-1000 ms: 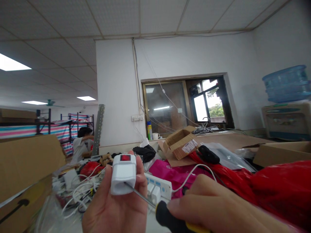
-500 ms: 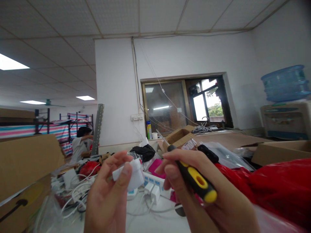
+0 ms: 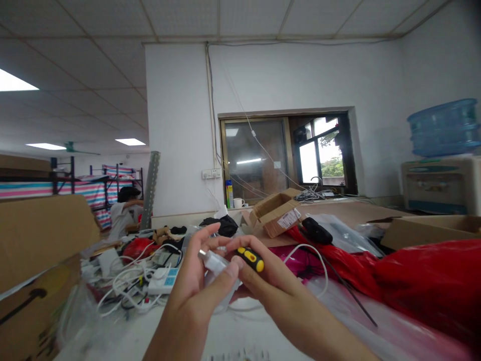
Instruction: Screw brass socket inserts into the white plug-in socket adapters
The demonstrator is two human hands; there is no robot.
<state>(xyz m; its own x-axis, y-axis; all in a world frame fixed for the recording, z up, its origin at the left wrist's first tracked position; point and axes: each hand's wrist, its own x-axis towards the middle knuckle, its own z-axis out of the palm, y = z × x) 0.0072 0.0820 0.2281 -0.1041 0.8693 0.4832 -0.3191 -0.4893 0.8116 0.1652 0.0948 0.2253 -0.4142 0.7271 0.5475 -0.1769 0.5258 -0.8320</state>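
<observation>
My left hand is closed round a white plug adapter, its metal prong pointing up and left. In my right hand is a screwdriver with a short black and yellow handle. Its shaft is hidden behind the fingers, so I cannot tell whether the tip touches the adapter. Both hands meet above the white table, thumbs close together. A white cable loops up beyond my right hand. Left of my hands lies a white power strip with blue sockets.
Tangled cables and a cardboard box crowd the left side. Red plastic bags cover the right. An open carton sits behind my hands. Another person is far back left, and a water dispenser is at right.
My hands have come together, the screwdriver moving left and its handle swinging to the adapter. The adapter has turned so a metal prong shows. The view has tilted slightly down.
</observation>
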